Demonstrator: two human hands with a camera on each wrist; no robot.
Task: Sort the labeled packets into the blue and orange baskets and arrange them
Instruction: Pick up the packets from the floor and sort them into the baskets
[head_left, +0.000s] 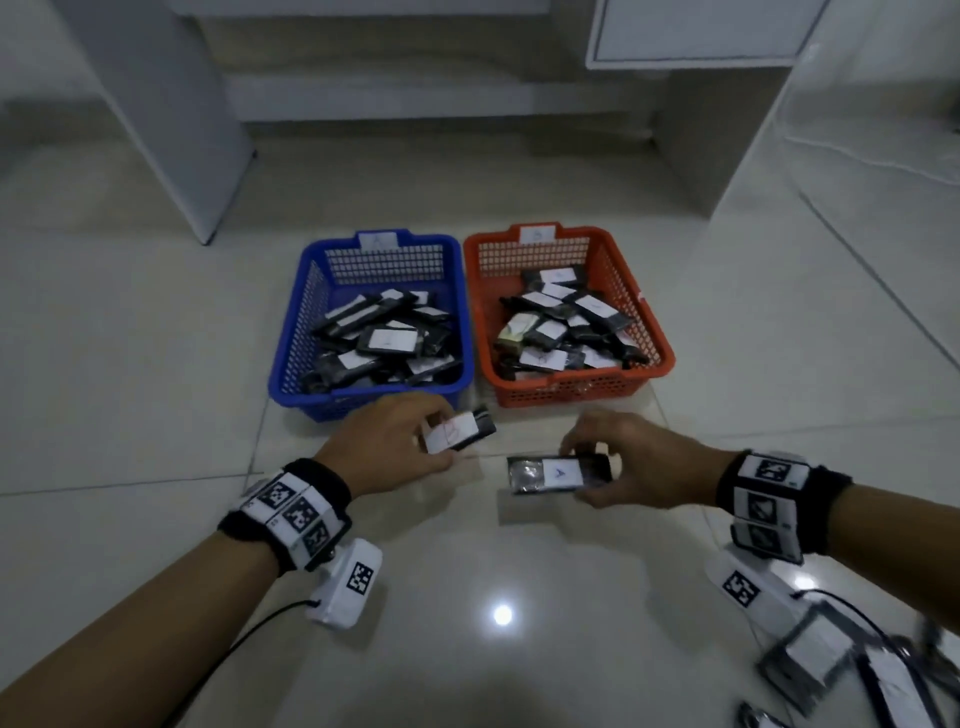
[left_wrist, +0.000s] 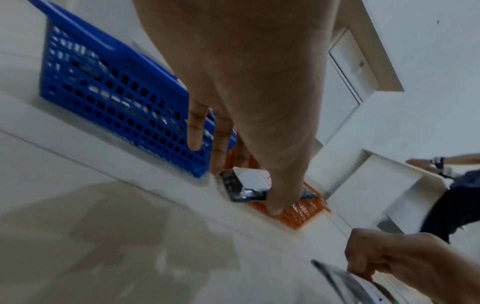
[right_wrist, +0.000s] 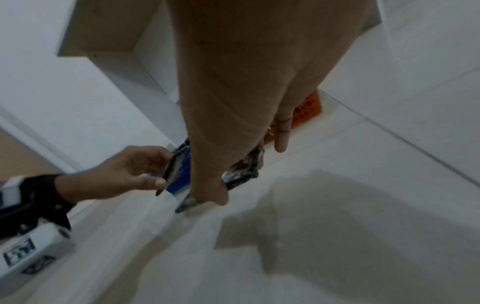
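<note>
A blue basket and an orange basket stand side by side on the tiled floor, each holding several dark packets with white labels. My left hand pinches a dark packet with a red-marked label just in front of the blue basket's near right corner. My right hand holds a second packet, labelled with a blue "A", flat above the floor in front of the orange basket. In the left wrist view, thumb and fingers grip the red-marked packet. The right wrist view shows the A packet under my thumb.
White cabinet panels stand behind the baskets, with a wall edge at the right. More packets and cables lie on the floor at the lower right. Another person's arm shows far off in the left wrist view.
</note>
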